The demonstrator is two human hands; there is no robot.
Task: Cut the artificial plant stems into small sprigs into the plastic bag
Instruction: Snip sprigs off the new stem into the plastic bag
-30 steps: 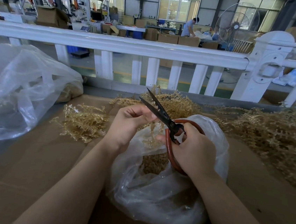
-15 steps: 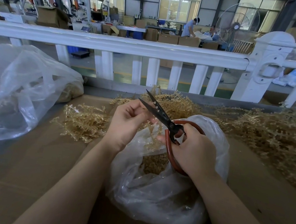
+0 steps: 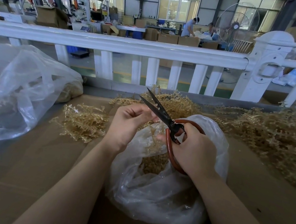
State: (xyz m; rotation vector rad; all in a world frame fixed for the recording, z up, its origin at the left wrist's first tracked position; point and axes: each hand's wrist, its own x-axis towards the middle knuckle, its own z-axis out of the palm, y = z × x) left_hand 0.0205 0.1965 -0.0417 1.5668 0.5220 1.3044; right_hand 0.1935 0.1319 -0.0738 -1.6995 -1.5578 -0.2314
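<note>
Cutting is the step in hand: over the mouth of the plastic bag (image 3: 162, 195) the right hand (image 3: 194, 151) is curled through the red loop handles of the scissors (image 3: 163, 116), whose dark blades stand apart and point up and away from the bag. Just left of the blades, also above the bag's mouth, the left hand (image 3: 129, 126) has its fingers curled in a pinch on a short piece of stem (image 3: 156, 122); only a small tan end shows past the fingertips beside the lower blade, so how much of it is left cannot be told. The next move, as I judge it, calls for feeding that end between the open blades and closing them so the cut sprig drops straight down into the bag, with the fingertips kept back from the edge. Inside the bag lies a heap of cut sprigs (image 3: 153, 164), pale golden-tan, short and knobbly. Left of the bag a loose clump of uncut stems (image 3: 84, 121) lies on the brown cardboard surface (image 3: 36, 173), branching, stiff-looking and the same straw colour. Beyond the bag is another tangle (image 3: 177, 104), and to the bag's right a far larger pile (image 3: 269, 135). Farther left of the bag sits a second clear bag (image 3: 14, 88).
</note>
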